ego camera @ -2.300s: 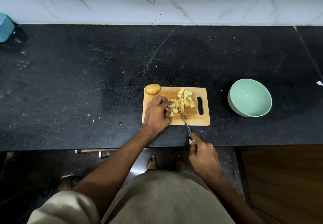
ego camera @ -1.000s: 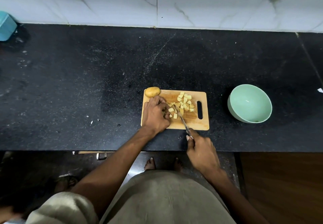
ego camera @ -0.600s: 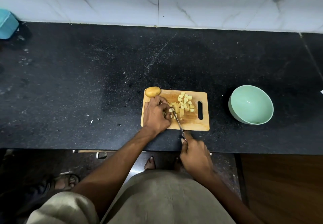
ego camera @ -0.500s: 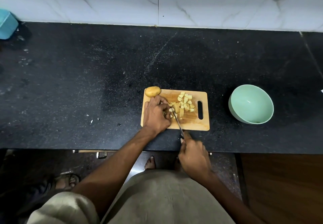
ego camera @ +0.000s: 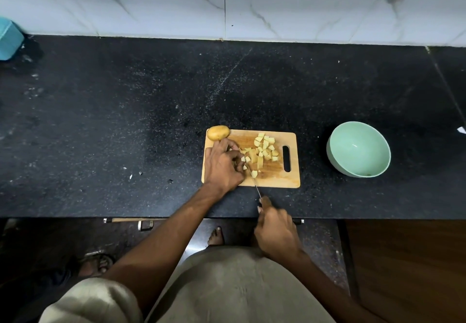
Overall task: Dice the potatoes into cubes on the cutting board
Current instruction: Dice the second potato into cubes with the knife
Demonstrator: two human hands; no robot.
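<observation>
A wooden cutting board [ego camera: 274,180] lies on the black counter near its front edge. A whole unpeeled potato [ego camera: 218,132] sits at the board's far left corner. Several pale potato cubes [ego camera: 264,147] are piled at the board's middle. My left hand [ego camera: 223,166] lies on the board's left half, its curled fingers holding a potato piece that is mostly hidden under them. My right hand [ego camera: 276,229] grips the handle of a knife [ego camera: 253,177], whose thin blade reaches up to the fingertips of my left hand.
A mint-green bowl [ego camera: 358,149], tilted and holding nothing, stands right of the board. A blue container [ego camera: 8,39] sits at the far left by the marble wall. The black counter [ego camera: 126,121] spreads wide to the left and behind. A wooden cabinet front [ego camera: 408,267] is at lower right.
My right hand has drawn back toward me with the knife, and the blade now lies closer to my left fingertips. My left hand has stayed in place on the board.
</observation>
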